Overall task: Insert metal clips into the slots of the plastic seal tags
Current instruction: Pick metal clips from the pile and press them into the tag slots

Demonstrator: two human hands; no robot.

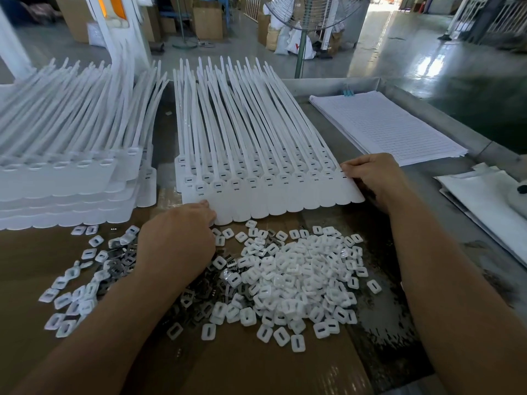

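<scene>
Left hand, right hand on tags (cardboard)

**Single head-worn view, facing forward and down across the bench**

One wide-angle camera, mounted at head height above and behind the person's forearms, which enter from the bottom edge. The left hand and right hand sit at mid-frame, close to the lens. Nearest, along the bottom, is the cardboard sheet, seen almost straight down. The seal tags run away from the viewer through the middle of the frame. Farthest, along the top, are the workshop floor and a standing fan. Lens distortion bends lines near the edges (the table rim tilts noticeably).
</scene>
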